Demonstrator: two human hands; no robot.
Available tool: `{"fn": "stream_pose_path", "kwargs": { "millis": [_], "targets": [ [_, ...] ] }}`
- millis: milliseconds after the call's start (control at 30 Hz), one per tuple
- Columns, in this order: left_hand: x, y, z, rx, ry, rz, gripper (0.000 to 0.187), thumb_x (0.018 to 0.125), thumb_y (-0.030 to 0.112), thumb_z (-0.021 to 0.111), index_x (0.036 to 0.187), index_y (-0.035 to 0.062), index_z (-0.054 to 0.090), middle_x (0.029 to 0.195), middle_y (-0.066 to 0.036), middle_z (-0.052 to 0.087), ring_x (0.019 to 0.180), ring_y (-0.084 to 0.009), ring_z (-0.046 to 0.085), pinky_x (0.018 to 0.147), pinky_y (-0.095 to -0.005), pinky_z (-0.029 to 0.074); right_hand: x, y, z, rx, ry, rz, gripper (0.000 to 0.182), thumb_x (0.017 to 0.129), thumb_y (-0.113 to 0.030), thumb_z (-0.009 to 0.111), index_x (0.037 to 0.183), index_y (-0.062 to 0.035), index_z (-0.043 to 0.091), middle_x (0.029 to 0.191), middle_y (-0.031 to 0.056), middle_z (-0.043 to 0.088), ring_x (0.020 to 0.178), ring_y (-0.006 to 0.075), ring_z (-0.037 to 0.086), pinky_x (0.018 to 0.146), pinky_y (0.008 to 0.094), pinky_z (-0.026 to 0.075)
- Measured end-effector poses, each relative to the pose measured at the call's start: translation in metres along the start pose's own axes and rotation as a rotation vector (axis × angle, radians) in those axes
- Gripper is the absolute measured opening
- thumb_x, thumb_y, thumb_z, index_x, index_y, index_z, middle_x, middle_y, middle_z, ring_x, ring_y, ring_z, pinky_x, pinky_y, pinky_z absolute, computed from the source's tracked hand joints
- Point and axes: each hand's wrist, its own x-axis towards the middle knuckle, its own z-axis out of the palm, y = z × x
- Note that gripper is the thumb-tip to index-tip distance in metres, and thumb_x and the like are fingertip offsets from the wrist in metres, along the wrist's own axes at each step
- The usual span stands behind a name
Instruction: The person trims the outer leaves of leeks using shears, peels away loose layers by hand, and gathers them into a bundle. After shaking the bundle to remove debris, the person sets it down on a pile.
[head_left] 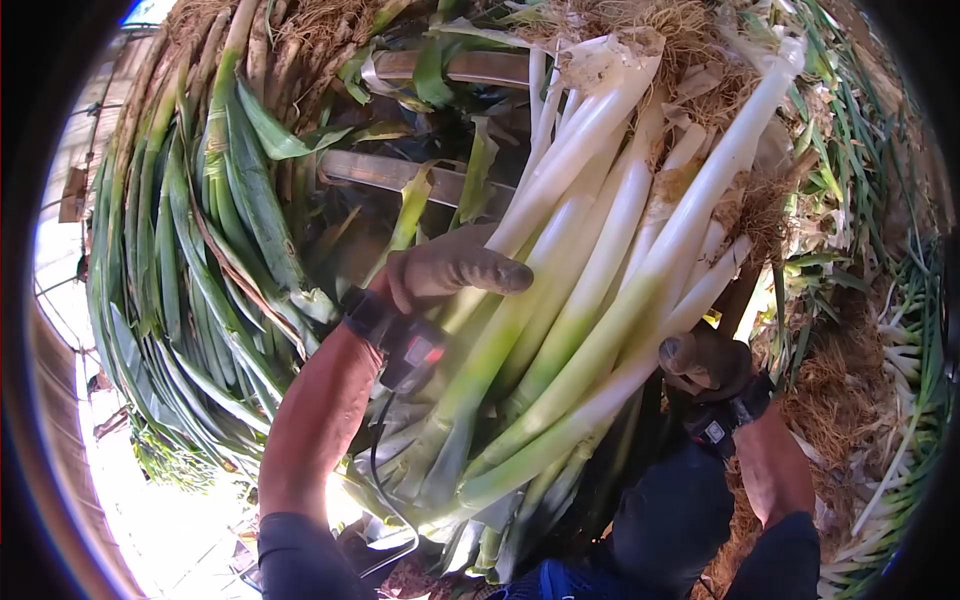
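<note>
A thick bundle of leeks (590, 290) lies slantwise across the middle, white root ends at the upper right and green leaves toward the lower left. My left hand (455, 268), in a brown glove, grips the bundle from its left side with the thumb over a stalk. On the bundle's right edge is my right hand (705, 365), also gloved, its fingers curled against the stalks and partly hidden beneath them. Some roots at the top still carry dry, tangled strands.
A large pile of leeks (185, 270) with long green leaves stands on the left. Behind the bundle run metal bars (410, 180) with leaf scraps on them. Root clumps (840, 420) and more leeks (900, 440) line the right side. A cable (376, 450) hangs by my left wrist.
</note>
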Motion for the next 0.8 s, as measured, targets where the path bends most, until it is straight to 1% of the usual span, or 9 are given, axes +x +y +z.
{"fn": "stream_pose_path", "kwargs": {
  "millis": [33,133,233,267,333,367,433,533,800],
  "targets": [
    [0.003,-0.006,-0.002,-0.025,-0.001,0.003,0.108,0.071,0.058,0.094,0.153,0.0020,0.053,0.138,-0.006,0.065,0.121,-0.0180,0.060,0.105,-0.0345,0.046,0.002,0.002,-0.003,0.016,-0.019,-0.002,0.060,0.085,-0.013,0.088,0.139,-0.0071,0.062,0.123,0.0031,0.069,0.117,0.0182,0.065,0.105,0.0381,0.052],
    [0.006,-0.014,-0.006,-0.147,-0.134,0.062,0.080,0.087,0.048,0.086,0.148,0.0029,0.059,0.129,-0.004,0.069,0.113,-0.0133,0.061,0.101,-0.0335,0.048,0.007,0.006,-0.017,0.034,-0.052,0.041,0.052,0.087,-0.012,0.086,0.134,-0.0064,0.065,0.118,0.0033,0.069,0.111,0.0172,0.065,0.102,0.0368,0.053],
    [-0.007,0.000,0.010,-0.145,-0.009,0.026,0.106,0.074,0.055,0.093,0.155,0.0025,0.051,0.142,-0.008,0.064,0.124,-0.0198,0.061,0.107,-0.0358,0.048,0.006,0.002,-0.013,0.019,-0.039,0.036,0.043,0.090,-0.012,0.082,0.130,-0.0065,0.067,0.111,0.0030,0.070,0.104,0.0164,0.065,0.098,0.0359,0.053],
    [-0.013,0.003,0.017,-0.207,0.010,0.112,0.099,0.078,0.047,0.092,0.155,0.0014,0.050,0.141,-0.009,0.064,0.125,-0.0198,0.060,0.108,-0.0379,0.048,0.007,-0.002,-0.012,-0.008,-0.054,0.018,0.040,0.092,-0.012,0.081,0.129,-0.0065,0.067,0.109,0.0029,0.070,0.101,0.0162,0.065,0.096,0.0357,0.054],
    [-0.047,0.022,0.022,-0.146,0.092,0.223,0.088,0.082,0.038,0.088,0.153,0.0012,0.051,0.125,-0.007,0.069,0.110,-0.0163,0.064,0.093,-0.0331,0.052,0.008,-0.004,-0.008,-0.159,-0.177,-0.102,0.038,0.093,-0.010,0.079,0.128,-0.0060,0.066,0.107,0.0031,0.069,0.098,0.0163,0.065,0.094,0.0359,0.054],
    [-0.070,0.041,0.027,-0.112,0.135,0.279,0.083,0.085,0.034,0.086,0.153,0.0011,0.052,0.117,-0.005,0.071,0.102,-0.0146,0.066,0.086,-0.0307,0.055,0.009,-0.012,0.015,-0.253,-0.241,-0.203,0.038,0.092,-0.009,0.078,0.128,-0.0056,0.065,0.108,0.0034,0.069,0.099,0.0166,0.066,0.093,0.0363,0.055],
    [-0.124,0.074,0.037,-0.026,0.224,0.370,0.083,0.083,0.034,0.087,0.151,0.0009,0.053,0.117,-0.006,0.071,0.102,-0.0151,0.066,0.087,-0.0311,0.054,0.007,-0.036,0.080,-0.539,-0.410,-0.527,0.047,0.085,0.000,0.079,0.128,-0.0043,0.062,0.117,0.0049,0.068,0.105,0.0182,0.067,0.096,0.0383,0.056],
    [-0.221,0.113,0.056,0.162,0.380,0.472,0.083,0.081,0.033,0.088,0.150,0.0007,0.054,0.117,-0.006,0.071,0.103,-0.0158,0.066,0.088,-0.0316,0.054,-0.010,-0.059,0.200,-0.989,-0.432,-0.811,0.044,0.085,-0.002,0.079,0.127,-0.0042,0.063,0.115,0.0059,0.069,0.104,0.0196,0.068,0.095,0.0390,0.056],
    [-0.469,0.150,0.160,0.627,0.749,0.446,0.084,0.074,0.032,0.091,0.145,0.0000,0.058,0.118,-0.008,0.071,0.103,-0.0178,0.065,0.091,-0.0331,0.052,-0.073,-0.033,0.395,-1.570,-0.304,-1.106,0.037,0.087,-0.008,0.078,0.121,-0.0039,0.065,0.111,0.0088,0.070,0.100,0.0233,0.068,0.092,0.0408,0.055]
  ]
}}
